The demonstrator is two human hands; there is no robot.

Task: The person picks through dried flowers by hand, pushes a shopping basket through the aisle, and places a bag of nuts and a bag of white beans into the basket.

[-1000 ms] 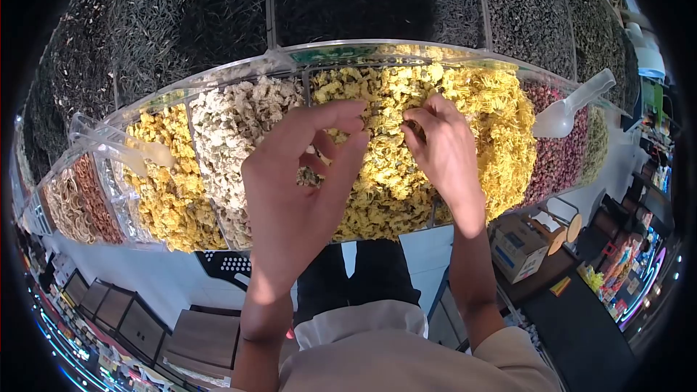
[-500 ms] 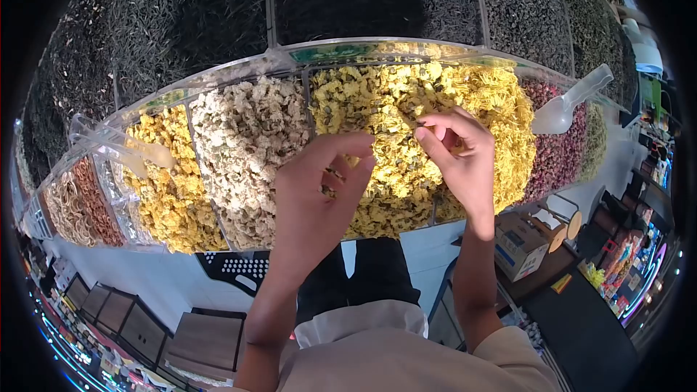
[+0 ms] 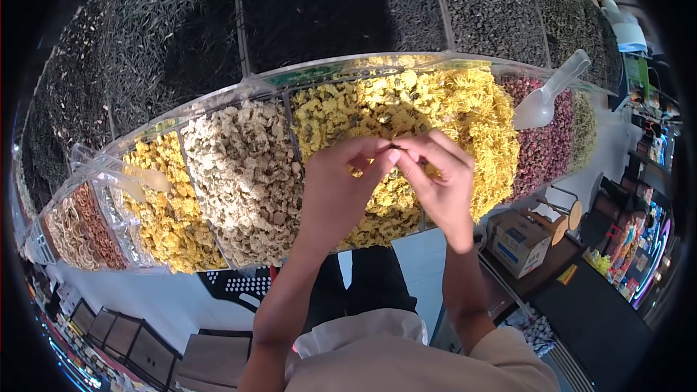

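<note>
We find both hands at the centre of the frame, raised over the bin of yellow chrysanthemum flowers [image 3: 465, 112]. The left hand [image 3: 341, 192] has thumb and forefinger closed to a pinch; the right hand [image 3: 439, 185] meets it fingertip to fingertip, likewise pinched. Between the tips sits a small dark fragment [image 3: 406, 147], too small for us to identify; it appears to be held by both pinches, though we cannot tell which hand bears it.

The fragment hangs directly above the yellow flowers, so the chief risk, in our judgement, is a slip: a piece that small, held only by fingertips, would drop into the loose heap and be hard to find again. A second risk is spillage. The flowers are piled high against the clear front wall [image 3: 377, 236] at centre frame, and a wrist brushing the heap could push petals over the edge to the floor below.

To the left lies the bin of pale dried flowers [image 3: 243, 167], parted from the yellow by a thin divider; anything flicked sideways could cross it and mix the stock. A clear plastic scoop [image 3: 548, 94] rests at upper right, apart from both hands.
</note>
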